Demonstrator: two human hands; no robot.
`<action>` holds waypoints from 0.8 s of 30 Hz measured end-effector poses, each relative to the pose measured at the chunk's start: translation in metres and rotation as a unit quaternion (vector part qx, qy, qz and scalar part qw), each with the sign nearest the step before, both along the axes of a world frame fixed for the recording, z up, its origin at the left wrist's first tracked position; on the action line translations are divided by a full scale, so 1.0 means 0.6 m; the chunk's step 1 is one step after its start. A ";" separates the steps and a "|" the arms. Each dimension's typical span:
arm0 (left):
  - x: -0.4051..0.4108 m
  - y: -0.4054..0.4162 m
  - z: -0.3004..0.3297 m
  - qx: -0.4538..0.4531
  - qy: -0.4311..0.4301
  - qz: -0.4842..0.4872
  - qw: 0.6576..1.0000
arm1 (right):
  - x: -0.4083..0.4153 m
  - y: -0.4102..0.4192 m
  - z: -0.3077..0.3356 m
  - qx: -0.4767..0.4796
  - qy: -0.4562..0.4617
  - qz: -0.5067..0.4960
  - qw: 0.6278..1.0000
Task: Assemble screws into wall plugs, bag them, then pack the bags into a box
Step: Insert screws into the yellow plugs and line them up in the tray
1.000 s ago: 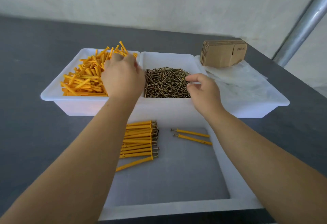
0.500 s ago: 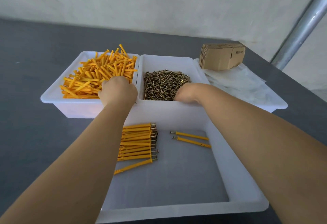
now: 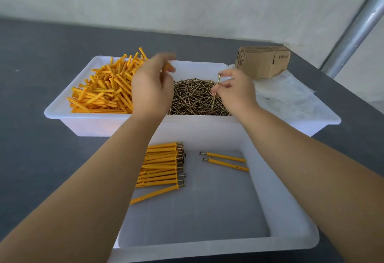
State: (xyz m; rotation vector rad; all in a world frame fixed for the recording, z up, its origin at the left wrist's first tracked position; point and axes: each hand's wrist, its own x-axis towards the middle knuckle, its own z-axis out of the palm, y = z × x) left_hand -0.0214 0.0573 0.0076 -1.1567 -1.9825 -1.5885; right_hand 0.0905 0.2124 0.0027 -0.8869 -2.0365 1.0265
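My left hand [image 3: 150, 90] hovers, blurred, over the seam between the two far trays, and an orange wall plug [image 3: 167, 68] shows between its fingertips. My right hand [image 3: 234, 92] pinches one brass screw [image 3: 216, 89], held nearly upright above the screw pile [image 3: 193, 98]. Loose orange plugs [image 3: 101, 92] fill the far left tray [image 3: 62, 115]. In the near tray [image 3: 286, 217], a row of assembled plugs with screws [image 3: 162, 165] lies left of centre, and two more assembled ones [image 3: 225, 160] lie to the right.
Clear plastic bags [image 3: 288, 96] lie in the far right tray [image 3: 324, 123]. A stack of flat cardboard boxes [image 3: 262, 61] stands behind them. A metal pole [image 3: 357, 28] slants up at the right. The table [image 3: 31, 138] is dark grey.
Both hands have lifted out of the far trays, the left one bringing up a plug and the right one a screw. They have moved closer to each other.
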 end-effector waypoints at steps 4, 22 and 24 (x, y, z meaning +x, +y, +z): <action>0.021 0.004 -0.012 -0.088 -0.030 -0.117 0.989 | 0.025 -0.002 -0.001 -0.053 0.067 0.006 0.996; 0.062 0.008 -0.022 -0.169 -0.338 -0.294 0.878 | 0.036 -0.057 0.001 -0.121 0.202 0.047 0.971; 0.060 0.008 -0.023 -0.165 -0.339 -0.296 0.878 | 0.034 -0.054 -0.001 -0.112 0.209 0.035 0.971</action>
